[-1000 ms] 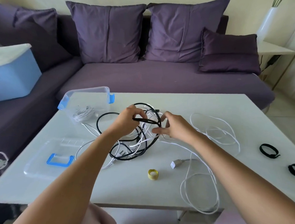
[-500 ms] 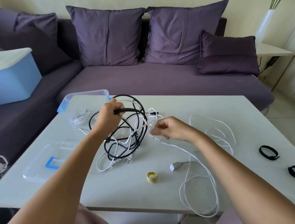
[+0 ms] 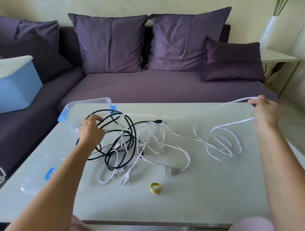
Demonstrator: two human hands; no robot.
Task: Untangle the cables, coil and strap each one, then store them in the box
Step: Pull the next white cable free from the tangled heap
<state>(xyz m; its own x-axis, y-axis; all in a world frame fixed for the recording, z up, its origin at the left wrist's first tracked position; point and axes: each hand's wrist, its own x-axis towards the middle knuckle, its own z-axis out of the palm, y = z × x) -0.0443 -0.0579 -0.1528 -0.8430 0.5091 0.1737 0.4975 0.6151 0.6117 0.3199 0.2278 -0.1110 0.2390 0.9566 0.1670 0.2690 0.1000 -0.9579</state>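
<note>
**A:** Where are the hands?

**B:** The left hand (image 3: 90,130), left of centre, curls its fingers round a loop of the thick black cable (image 3: 129,142). The right hand (image 3: 263,116) is raised at the right of the frame, over the far right corner of the white table (image 3: 206,196). It is blurred, but it pinches the thin white cable (image 3: 220,144).

**A:** And the cables themselves?

**B:** The black loops lie tangled with white strands mid-table. The white cable runs up from there to the right hand, and more of its loops lie below that hand.

**A:** The box?

**B:** The clear plastic box with blue latches (image 3: 89,102) sits at the table's far left corner, just behind the left hand. Its clear lid with a blue handle (image 3: 28,186) lies along the near left edge.

**A:** Any room?

**B:** The lower right of the table is bare. 1 yellow strap ring (image 3: 155,188) lies near the front, apart from the tangle.
</note>
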